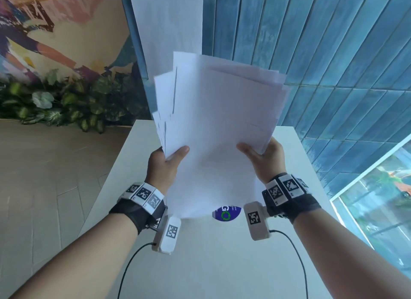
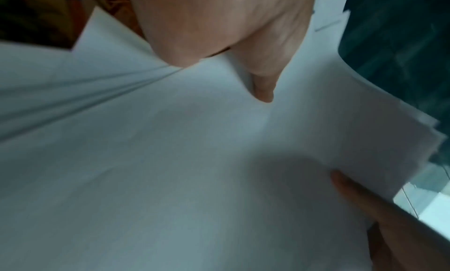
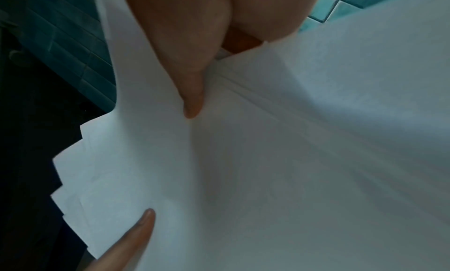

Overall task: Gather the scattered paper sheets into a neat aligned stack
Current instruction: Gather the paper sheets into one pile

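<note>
A bundle of several white paper sheets (image 1: pixel 218 125) is held up in the air above the white table (image 1: pixel 222 265). The sheets are fanned and uneven, with staggered corners at the upper right and left edges. My left hand (image 1: pixel 165 163) grips the bundle's left edge, thumb on the front. My right hand (image 1: pixel 263 157) grips the right edge the same way. In the left wrist view the sheets (image 2: pixel 170 159) fill the picture under my thumb (image 2: pixel 263 78). In the right wrist view the stepped paper edges (image 3: pixel 78 169) show beside my thumb (image 3: pixel 192 94).
A round blue and green sticker (image 1: pixel 226 213) lies on the table under the papers. A blue tiled wall (image 1: pixel 322 54) rises behind and right, with a white column (image 1: pixel 166 20). Green plants (image 1: pixel 62 103) and a mural stand left. A window (image 1: pixel 378 209) is at the right.
</note>
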Demonstrator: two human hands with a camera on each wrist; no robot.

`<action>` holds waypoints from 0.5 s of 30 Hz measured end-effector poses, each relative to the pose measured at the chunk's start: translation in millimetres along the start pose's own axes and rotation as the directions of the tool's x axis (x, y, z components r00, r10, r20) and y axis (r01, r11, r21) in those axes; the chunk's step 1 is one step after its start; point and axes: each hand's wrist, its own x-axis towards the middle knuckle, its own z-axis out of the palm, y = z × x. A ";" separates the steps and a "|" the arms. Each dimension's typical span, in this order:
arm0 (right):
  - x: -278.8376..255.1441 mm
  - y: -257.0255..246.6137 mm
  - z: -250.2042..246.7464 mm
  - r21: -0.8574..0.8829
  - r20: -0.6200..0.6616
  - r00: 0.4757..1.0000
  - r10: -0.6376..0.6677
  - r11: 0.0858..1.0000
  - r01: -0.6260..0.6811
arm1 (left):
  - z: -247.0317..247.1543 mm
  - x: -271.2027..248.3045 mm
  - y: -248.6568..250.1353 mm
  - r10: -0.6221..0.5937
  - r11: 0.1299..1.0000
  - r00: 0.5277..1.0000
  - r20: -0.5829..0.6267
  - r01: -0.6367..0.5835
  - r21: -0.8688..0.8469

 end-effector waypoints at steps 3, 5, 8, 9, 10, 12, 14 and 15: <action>0.5 -0.4 -5.4 0.039 0.105 0.994 -0.034 0.999 0.030 | -3.2 2.8 4.6 0.019 0.997 1.000 -0.015 -0.020 -0.074; -0.5 5.6 -7.4 0.073 0.177 0.984 -0.018 0.997 0.005 | -4.9 2.8 6.7 0.022 0.992 1.000 -0.012 -0.023 -0.124; -5.5 19.1 -6.9 0.021 0.234 0.970 0.064 0.997 -0.071 | -6.2 4.1 5.5 -0.007 0.983 1.000 0.002 0.007 -0.183; -7.6 22.6 -6.1 0.000 0.238 0.967 0.086 0.996 -0.089 | -6.5 5.0 4.0 -0.014 0.981 1.000 0.010 0.016 -0.191; -9.1 25.5 -5.4 -0.007 0.233 0.968 0.096 0.995 -0.097 | -6.6 5.7 1.6 -0.019 0.981 1.000 0.020 0.023 -0.195; -11.4 28.5 -4.5 -0.005 0.205 0.974 0.099 0.995 -0.100 | -7.6 6.0 -2.7 -0.009 0.986 0.999 0.032 0.014 -0.168; -10.2 30.4 -3.9 0.005 0.172 0.980 0.096 0.995 -0.098 | -9.1 6.6 -7.0 -0.008 0.993 0.998 0.067 0.015 -0.118; -9.2 30.3 -3.6 0.011 0.162 0.982 0.099 0.995 -0.102 | -9.9 8.2 -10.2 -0.024 0.994 0.995 0.102 0.034 -0.104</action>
